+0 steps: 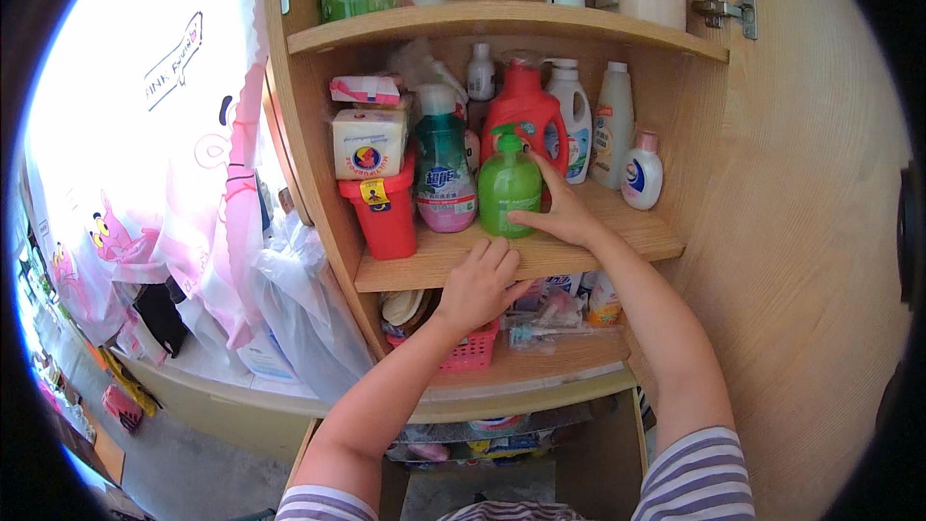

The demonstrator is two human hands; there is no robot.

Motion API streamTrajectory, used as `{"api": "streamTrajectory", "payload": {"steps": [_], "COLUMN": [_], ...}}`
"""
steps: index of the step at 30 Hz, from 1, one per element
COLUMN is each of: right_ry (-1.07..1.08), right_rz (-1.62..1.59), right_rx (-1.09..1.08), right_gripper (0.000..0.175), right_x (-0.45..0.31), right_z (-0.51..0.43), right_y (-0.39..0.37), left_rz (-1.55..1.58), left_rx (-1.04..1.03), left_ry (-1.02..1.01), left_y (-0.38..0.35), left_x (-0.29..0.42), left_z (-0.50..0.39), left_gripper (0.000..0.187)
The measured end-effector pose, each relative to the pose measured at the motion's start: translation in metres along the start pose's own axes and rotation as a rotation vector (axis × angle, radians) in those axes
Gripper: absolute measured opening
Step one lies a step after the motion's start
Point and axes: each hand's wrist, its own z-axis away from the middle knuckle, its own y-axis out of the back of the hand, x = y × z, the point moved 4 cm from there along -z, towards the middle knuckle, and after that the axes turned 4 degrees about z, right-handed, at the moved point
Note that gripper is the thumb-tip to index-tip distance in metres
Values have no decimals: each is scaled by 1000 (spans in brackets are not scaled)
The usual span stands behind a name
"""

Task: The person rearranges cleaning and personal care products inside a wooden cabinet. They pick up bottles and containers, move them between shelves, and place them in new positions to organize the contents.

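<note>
My right hand is around the right side of a green pump bottle, thumb on its front and fingers behind it. The bottle stands upright near the front edge of the middle wooden shelf. My left hand rests with bent fingers at that shelf's front edge, just below the bottle, holding nothing visible. Left of the green bottle stands a teal and pink detergent bottle. Behind it is a red jug with a handle. A red plastic bin with packs of tissues on it stands at the shelf's left.
White bottles stand at the shelf's right. The open cabinet door is at the right. Below are a pink basket and plastic packages. A plastic bag and a printed curtain hang at the left.
</note>
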Motion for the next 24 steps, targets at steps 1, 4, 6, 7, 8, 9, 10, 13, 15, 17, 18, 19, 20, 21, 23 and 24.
{"api": "streamTrajectory", "payload": {"steps": [1, 4, 6, 7, 8, 9, 10, 13, 15, 17, 18, 19, 20, 21, 23, 24], "right_ry": [45, -16, -118, -167, -163, -159, -155, -86, 89, 63, -58, -187, -210, -237, -321, -378], "right_rz": [46, -99, -50, -24, -28, -28, -29, 38, 355, 542, 571, 599, 654, 703, 758, 759], "right_rx": [39, 107, 51, 27, 37, 51, 64, 107, 178, 337, 470, 609, 617, 631, 589, 536], "right_gripper": [111, 113, 116, 117, 116, 115, 114, 102, 93, 83, 78, 73, 73, 73, 73, 74], "right_x": [2, -2, -8, -9, -10, -10, -10, -7, 35, 50, 48, 46, 44, 40, 32, 25], "right_z": [3, 0, -3, -3, 1, 6, 11, 36, 50, 58, 64, 70, 69, 64, 51, 39], "right_y": [2, -8, -13, -12, -10, -7, -2, 25, 64, 89, 99, 110, 114, 116, 120, 122], "left_rz": [16, 12, 18, 49, 81, 117, 169, 220, 288, 535, 549, 571, 593, 609, 658, 679], "left_rx": [16, 24, 20, 28, 34, 42, -75, 43, -84, -214, -237, -271, -303, -341, -332, -328], "left_ry": [-1, 11, 14, 45, 76, 102, 319, 295, 245, 337, 451, 465, 479, 489, 478, 471], "left_y": [1, 1, 3, 6, 10, 14, 11, 11, -8, -30, -45, -54, -60, -66, -83, -88], "left_x": [0, 2, 3, 3, 2, 1, -6, -15, -12, -15, -21, -20, -20, -18, -16, -16], "left_z": [0, -3, -7, -7, -8, -11, -12, -27, -52, -73, -78, -87, -94, -99, -101, -103], "left_gripper": [37, 40, 47, 48, 49, 50, 56, 69, 91, 95, 104, 106, 108, 110, 111, 112]}}
